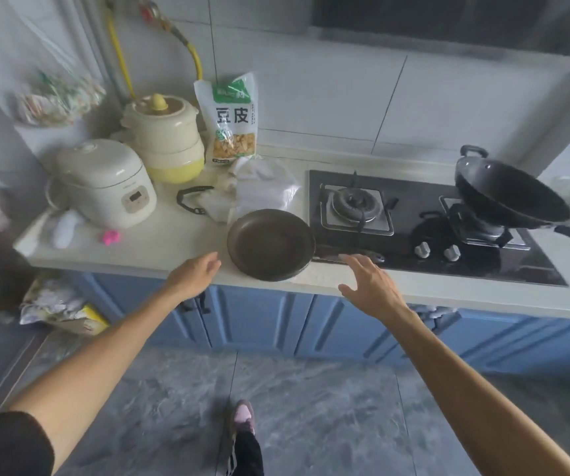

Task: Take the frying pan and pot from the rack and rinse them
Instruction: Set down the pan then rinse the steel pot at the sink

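Note:
A dark frying pan (270, 243) lies on the white countertop (180, 242) near its front edge, its handle (349, 257) pointing right over the hob. My left hand (194, 274) hovers just left of the pan with relaxed fingers, holding nothing. My right hand (373, 286) is spread above the counter edge beside the pan handle, fingers straight, not gripping it. A black wok (510, 195) with a long handle sits tilted on the right burner of the gas hob (414, 249). No rack or sink is in view.
A rice cooker (105, 182), a cream stacked pot (165, 139), a food packet (232, 118) and crumpled plastic bags (259, 187) crowd the counter behind the pan. Blue cabinet doors (311, 324) run below. My foot (242, 417) stands on the grey floor.

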### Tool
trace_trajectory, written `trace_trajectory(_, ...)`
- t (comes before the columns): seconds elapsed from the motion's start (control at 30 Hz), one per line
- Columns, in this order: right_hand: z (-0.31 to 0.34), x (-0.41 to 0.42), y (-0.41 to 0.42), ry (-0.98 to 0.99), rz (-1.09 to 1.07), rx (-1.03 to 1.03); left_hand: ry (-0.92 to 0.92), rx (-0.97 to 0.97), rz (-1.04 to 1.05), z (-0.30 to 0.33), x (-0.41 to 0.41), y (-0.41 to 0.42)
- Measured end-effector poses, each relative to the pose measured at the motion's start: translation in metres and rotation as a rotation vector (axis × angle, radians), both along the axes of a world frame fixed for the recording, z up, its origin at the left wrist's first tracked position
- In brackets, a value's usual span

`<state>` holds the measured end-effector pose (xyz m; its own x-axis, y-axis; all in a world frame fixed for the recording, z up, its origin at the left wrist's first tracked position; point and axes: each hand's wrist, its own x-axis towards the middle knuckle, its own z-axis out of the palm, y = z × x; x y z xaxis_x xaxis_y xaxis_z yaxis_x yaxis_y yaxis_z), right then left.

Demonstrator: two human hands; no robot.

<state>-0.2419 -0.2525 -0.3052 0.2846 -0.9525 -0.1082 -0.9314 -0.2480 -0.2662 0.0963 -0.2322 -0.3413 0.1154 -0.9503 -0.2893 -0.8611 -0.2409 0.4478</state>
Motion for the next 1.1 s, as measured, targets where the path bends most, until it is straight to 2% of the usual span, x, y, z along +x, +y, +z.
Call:
trace_trajectory(0.2, 0.087, -0.045, 0.080, -0.006, -0.002, -0.142, -0.130, -0.198, 0.004, 0.123, -0.045, 0.079)
trace_trajectory(0.37, 0.187, -0.055, 0.116, -0.071, -0.033, -0.323, -0.315, -0.502, -0.147, 0.239, -0.071, 0.112)
trace_trajectory(0.57, 0.319, -0.050, 0.153, -0.105, -0.073, -0.682, -0.271, -0.758, -0.052, 0.361, -0.073, 0.138)
trace_trajectory(0.63, 0.354, -0.044, 0.166, -0.127, -0.093, -0.760, -0.335, -0.825, -0.036, 0.393, -0.069, 0.148)
trace_trajectory(0.73, 0.390, -0.039, 0.181, -0.057, -0.156, -0.850, -0.439, -0.930, 0.012, 0.422, -0.061, 0.159)
trace_trajectory(0.83, 0.400, -0.038, 0.191, 0.002, -0.243, -0.921, -0.494, -0.962, 0.103, 0.431, -0.056, 0.167)
trace_trajectory(1.1, 0.399, -0.028, 0.197, -0.011, -0.364, -0.970, -0.407, -0.912, 0.188, 0.441, -0.056, 0.185)
